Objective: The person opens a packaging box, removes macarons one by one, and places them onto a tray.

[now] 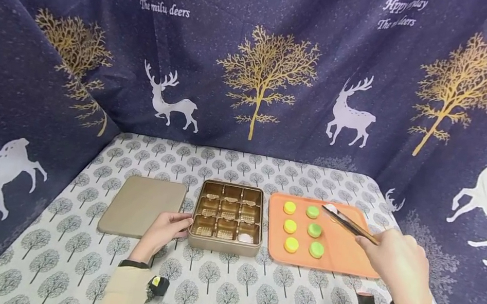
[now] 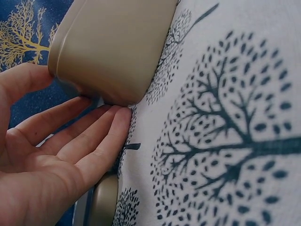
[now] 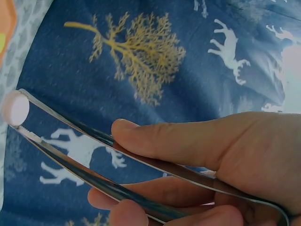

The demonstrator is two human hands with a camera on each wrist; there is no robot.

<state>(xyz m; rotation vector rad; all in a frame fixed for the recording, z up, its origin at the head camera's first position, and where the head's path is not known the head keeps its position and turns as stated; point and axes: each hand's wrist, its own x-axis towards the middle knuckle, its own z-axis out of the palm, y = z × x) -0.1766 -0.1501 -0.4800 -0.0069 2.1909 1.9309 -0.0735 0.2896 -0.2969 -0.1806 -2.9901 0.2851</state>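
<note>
My right hand [image 1: 402, 270] grips metal tongs [image 1: 348, 223] between thumb and fingers. At the tips of the tongs is a small pale, round macaron [image 3: 16, 108], held over the orange tray [image 1: 345, 257]. My left hand [image 1: 163, 229] touches the left side of a gold box [image 1: 223, 246], its thumb at the upper edge and its extended fingers against the lower wall. Inside the box a gold divider forms several square compartments. A white macaron [image 1: 245, 238] lies in the front right compartment.
Yellow macarons [image 1: 290, 226] and green macarons [image 1: 314, 230] stand in two columns on the tray's left half. A flat gold lid [image 1: 142, 208] lies left of the box. Tree-patterned cloth [image 1: 225, 295] covers the table, and a dark blue curtain [image 1: 218, 65] hangs around it.
</note>
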